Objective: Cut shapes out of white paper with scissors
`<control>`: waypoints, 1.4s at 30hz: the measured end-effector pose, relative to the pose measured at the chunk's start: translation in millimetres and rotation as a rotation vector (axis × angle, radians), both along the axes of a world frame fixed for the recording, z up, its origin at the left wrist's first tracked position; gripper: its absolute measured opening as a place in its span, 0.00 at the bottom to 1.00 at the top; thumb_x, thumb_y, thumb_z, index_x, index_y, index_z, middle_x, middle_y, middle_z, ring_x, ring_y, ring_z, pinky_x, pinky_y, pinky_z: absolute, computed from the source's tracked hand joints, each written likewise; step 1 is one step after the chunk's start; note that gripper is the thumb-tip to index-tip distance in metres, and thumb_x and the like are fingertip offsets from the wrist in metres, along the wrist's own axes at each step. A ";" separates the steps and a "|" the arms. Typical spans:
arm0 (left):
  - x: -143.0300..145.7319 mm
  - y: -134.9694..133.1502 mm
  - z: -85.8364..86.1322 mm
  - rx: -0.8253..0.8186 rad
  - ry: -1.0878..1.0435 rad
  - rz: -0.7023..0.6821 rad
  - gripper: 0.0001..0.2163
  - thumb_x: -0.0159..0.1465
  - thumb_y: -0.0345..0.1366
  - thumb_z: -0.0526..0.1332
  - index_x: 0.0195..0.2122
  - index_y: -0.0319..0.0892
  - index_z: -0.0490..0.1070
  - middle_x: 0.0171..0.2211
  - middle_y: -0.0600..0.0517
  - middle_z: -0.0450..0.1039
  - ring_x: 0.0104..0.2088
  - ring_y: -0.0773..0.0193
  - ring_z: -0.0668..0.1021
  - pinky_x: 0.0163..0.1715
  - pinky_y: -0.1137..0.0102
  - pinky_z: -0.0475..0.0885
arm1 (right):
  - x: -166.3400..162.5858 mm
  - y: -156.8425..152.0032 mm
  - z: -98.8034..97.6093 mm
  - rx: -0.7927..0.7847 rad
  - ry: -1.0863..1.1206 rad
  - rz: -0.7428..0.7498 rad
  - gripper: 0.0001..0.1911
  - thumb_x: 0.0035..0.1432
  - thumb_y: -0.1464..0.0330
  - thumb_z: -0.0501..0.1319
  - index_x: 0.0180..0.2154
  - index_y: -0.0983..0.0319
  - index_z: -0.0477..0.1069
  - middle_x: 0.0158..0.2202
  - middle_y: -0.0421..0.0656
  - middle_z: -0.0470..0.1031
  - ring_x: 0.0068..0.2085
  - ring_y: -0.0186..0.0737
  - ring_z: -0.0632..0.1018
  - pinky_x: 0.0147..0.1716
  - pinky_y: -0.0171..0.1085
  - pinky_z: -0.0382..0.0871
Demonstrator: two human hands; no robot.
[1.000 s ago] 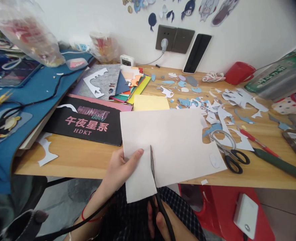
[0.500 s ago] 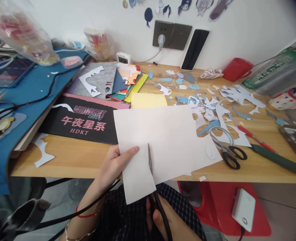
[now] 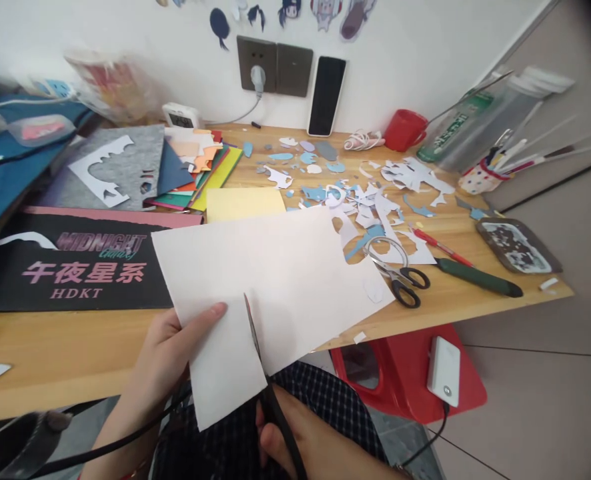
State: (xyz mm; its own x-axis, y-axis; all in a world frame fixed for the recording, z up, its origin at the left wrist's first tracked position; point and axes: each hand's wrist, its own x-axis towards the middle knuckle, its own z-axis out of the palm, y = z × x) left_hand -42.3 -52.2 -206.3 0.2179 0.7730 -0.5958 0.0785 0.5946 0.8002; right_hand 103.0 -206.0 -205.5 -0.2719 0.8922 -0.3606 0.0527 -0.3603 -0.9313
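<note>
A large sheet of white paper [image 3: 295, 267] reaches over the table's front edge, with a cut running up into it from its near side. My left hand [image 3: 170, 347] pinches the left part of the sheet, thumb on top and fingers underneath. Below the near edge, my right hand [image 3: 275, 427] is closed on the black handles of a pair of scissors [image 3: 253, 333]. One scissor blade shows above the paper, along the cut; the other is hidden. A faint outline is drawn near the sheet's right corner, beside a notch in its edge.
Paper scraps [image 3: 365, 207] lie across the table's middle. Black-handled scissors [image 3: 409, 287], a red pen [image 3: 443, 247] and a green-handled tool [image 3: 480, 277] rest at right. A black box [image 3: 90, 267] lies left. A red stool [image 3: 410, 373] below holds a white power bank [image 3: 444, 373].
My view has turned to the right, so everything sits further left in the picture. Both hands keep their holds on the paper and scissors; the blade has barely moved along the cut.
</note>
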 end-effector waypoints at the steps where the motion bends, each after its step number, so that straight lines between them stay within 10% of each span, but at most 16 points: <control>1: -0.2 -0.1 0.1 0.007 0.001 -0.002 0.12 0.47 0.42 0.70 0.25 0.39 0.75 0.20 0.53 0.76 0.17 0.65 0.74 0.14 0.76 0.68 | 0.3 -0.2 0.5 0.005 -0.008 0.002 0.29 0.57 0.43 0.42 0.39 0.62 0.60 0.35 0.43 0.65 0.35 0.39 0.68 0.36 0.38 0.65; 30: 0.8 -2.9 -1.9 0.064 -0.089 0.119 0.12 0.47 0.42 0.70 0.27 0.41 0.75 0.22 0.54 0.76 0.19 0.64 0.75 0.17 0.74 0.71 | -2.5 2.4 -6.8 -0.092 -0.038 0.012 0.33 0.53 0.40 0.43 0.37 0.63 0.62 0.32 0.44 0.66 0.33 0.40 0.68 0.33 0.39 0.64; 42: 1.0 -3.3 -1.5 0.280 0.029 -0.120 0.16 0.54 0.48 0.63 0.24 0.38 0.72 0.21 0.52 0.71 0.19 0.69 0.69 0.14 0.78 0.61 | 7.5 0.7 -14.1 0.057 0.036 0.052 0.23 0.63 0.50 0.43 0.44 0.61 0.60 0.34 0.42 0.63 0.33 0.36 0.67 0.34 0.36 0.63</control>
